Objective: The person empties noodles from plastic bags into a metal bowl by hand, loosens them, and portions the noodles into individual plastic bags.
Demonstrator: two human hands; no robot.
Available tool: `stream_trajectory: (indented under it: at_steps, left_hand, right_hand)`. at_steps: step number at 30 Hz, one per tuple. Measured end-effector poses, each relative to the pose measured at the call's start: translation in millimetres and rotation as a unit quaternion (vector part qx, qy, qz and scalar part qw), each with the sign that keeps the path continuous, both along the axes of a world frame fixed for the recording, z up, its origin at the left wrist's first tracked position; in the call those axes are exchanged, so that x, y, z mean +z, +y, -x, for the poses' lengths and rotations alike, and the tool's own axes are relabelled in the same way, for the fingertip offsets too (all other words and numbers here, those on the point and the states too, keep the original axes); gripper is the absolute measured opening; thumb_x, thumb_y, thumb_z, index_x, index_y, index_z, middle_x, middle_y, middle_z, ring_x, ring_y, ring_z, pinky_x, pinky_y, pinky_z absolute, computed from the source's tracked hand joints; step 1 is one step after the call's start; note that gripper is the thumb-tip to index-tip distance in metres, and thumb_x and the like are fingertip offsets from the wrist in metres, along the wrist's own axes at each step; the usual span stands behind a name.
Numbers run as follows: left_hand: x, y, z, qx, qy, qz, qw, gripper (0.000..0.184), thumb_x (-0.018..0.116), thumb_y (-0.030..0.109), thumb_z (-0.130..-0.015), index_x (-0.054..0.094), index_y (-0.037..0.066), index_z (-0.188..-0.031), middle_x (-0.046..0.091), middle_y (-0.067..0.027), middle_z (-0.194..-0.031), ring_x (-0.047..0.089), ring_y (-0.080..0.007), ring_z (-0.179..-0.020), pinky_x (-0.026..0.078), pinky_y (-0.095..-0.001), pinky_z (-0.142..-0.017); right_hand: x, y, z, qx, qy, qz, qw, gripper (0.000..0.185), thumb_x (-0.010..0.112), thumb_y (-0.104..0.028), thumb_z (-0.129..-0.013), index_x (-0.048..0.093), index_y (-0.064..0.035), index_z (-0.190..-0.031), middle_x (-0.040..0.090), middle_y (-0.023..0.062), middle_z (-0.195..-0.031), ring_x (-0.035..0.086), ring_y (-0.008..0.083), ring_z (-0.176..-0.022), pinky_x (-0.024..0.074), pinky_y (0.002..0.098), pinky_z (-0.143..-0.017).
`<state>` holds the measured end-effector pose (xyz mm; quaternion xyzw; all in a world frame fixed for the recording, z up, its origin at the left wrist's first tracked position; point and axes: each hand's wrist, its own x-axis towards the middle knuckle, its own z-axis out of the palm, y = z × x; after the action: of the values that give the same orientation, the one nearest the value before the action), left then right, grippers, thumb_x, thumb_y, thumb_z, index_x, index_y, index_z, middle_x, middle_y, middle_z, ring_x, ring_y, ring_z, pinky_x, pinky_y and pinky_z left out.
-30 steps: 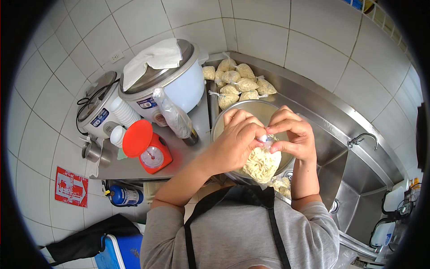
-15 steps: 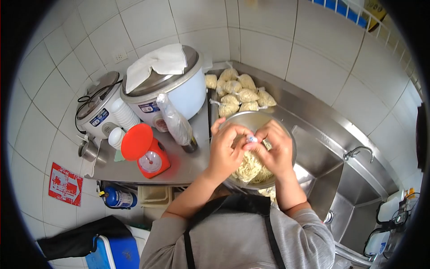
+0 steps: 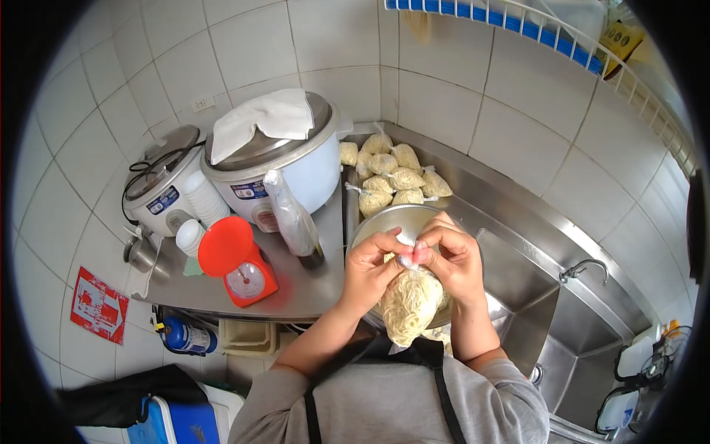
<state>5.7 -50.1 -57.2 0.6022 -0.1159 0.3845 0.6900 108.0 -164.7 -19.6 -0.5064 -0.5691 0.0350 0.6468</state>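
A clear plastic bag of pale noodles (image 3: pixel 410 307) hangs from my two hands, close in front of the apron. My left hand (image 3: pixel 372 268) pinches the gathered neck of the bag from the left. From the right, my right hand (image 3: pixel 453 260) pinches the same twisted neck, fingertips meeting the left ones. Below and behind them is a large metal bowl (image 3: pixel 396 216), mostly covered by the hands and the bag. Several tied bags of noodles (image 3: pixel 390 177) lie piled just beyond the bowl.
On the left counter stand a red scale (image 3: pixel 250 280), a dark-based bottle wrapped in plastic (image 3: pixel 292 214), stacked white cups (image 3: pixel 203 196) and two rice cookers, the larger cooker (image 3: pixel 307 166) nearer. A sink (image 3: pixel 518 285) with a faucet (image 3: pixel 584 270) lies right. A wire shelf (image 3: pixel 510 15) hangs above.
The noodle bag has come up and towards me, and now hangs in fuller view below the hands. Both hands still pinch its neck. The camera view has tilted up slightly.
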Motion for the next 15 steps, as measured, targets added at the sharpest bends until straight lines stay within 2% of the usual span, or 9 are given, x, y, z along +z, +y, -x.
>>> stream_trajectory:
  at_steps: [2,5,9,10,13,14,15]
  left_hand:
    - [1,-2,-1,0.004,0.015,0.009,1.0,0.009,0.064,0.001,-0.08,0.06,0.006,-0.087,0.062,0.0016,-0.082,0.056,-0.0069,-0.084,0.026,-0.036,-0.106]
    - [3,4,-5,-0.011,-0.015,-0.075,0.997,0.008,0.063,0.006,-0.083,0.054,0.008,-0.083,0.056,0.0005,-0.08,0.054,-0.0093,-0.08,0.019,-0.0426,-0.108]
    - [-8,4,-14,-0.027,0.027,-0.084,0.996,0.014,0.062,0.005,-0.082,0.048,0.008,-0.082,0.054,-0.0008,-0.082,0.052,-0.0085,-0.081,0.017,-0.0417,-0.109]
    - [-11,2,-13,-0.027,0.067,-0.062,0.995,0.015,0.063,0.005,-0.083,0.048,0.008,-0.08,0.055,-0.0007,-0.083,0.052,-0.0083,-0.082,0.029,-0.0374,-0.103]
    - [-8,-10,-17,-0.081,0.126,0.06,0.987,0.012,0.063,0.007,-0.083,0.05,0.007,-0.082,0.055,0.0006,-0.083,0.053,-0.0089,-0.083,0.041,-0.0308,-0.091]
    - [-12,-14,-22,-0.048,0.106,0.038,0.993,0.009,0.062,0.009,-0.085,0.054,0.004,-0.083,0.056,-0.0012,-0.08,0.054,-0.0114,-0.083,0.045,-0.027,-0.077]
    - [-16,-16,-25,-0.006,0.112,-0.029,0.993,0.009,0.062,0.01,-0.085,0.055,0.004,-0.083,0.058,-0.003,-0.082,0.054,-0.0129,-0.078,0.044,-0.0282,-0.077]
  right_hand:
    - [1,-1,5,-0.016,-0.003,0.003,1.0,0.009,0.068,-0.008,-0.076,0.06,-0.003,-0.074,0.055,0.003,-0.071,0.047,0.0155,-0.071,0.0381,0.0274,-0.068]
    - [0,1,4,-0.038,-0.004,0.005,0.999,0.008,0.063,-0.005,-0.078,0.057,-0.0029,-0.074,0.054,0.0037,-0.071,0.047,0.0167,-0.073,0.038,0.0273,-0.068]
    - [-10,3,-4,-0.034,0.009,0.035,0.999,0.007,0.06,-0.002,-0.078,0.055,-0.0027,-0.074,0.053,0.0041,-0.072,0.046,0.0176,-0.074,0.0378,0.0272,-0.068]
    - [-12,2,-6,-0.035,0.006,0.033,0.999,0.007,0.06,-0.001,-0.078,0.054,-0.0023,-0.073,0.052,0.0045,-0.072,0.046,0.0177,-0.073,0.0373,0.0274,-0.067]
    - [-16,-3,-13,-0.036,0.027,0.032,0.998,0.007,0.059,0.0,-0.077,0.053,-0.0017,-0.073,0.05,0.0051,-0.071,0.045,0.0177,-0.072,0.0366,0.0275,-0.066]
    - [-17,-4,-15,-0.051,0.004,0.024,0.998,0.008,0.059,0.0,-0.077,0.052,-0.0015,-0.073,0.049,0.0053,-0.071,0.044,0.0175,-0.071,0.0359,0.0275,-0.065]
    - [-20,-4,-18,-0.061,0.009,0.03,0.998,0.008,0.059,0.0,-0.077,0.052,-0.0015,-0.073,0.049,0.0053,-0.071,0.044,0.0174,-0.071,0.0359,0.0275,-0.065]
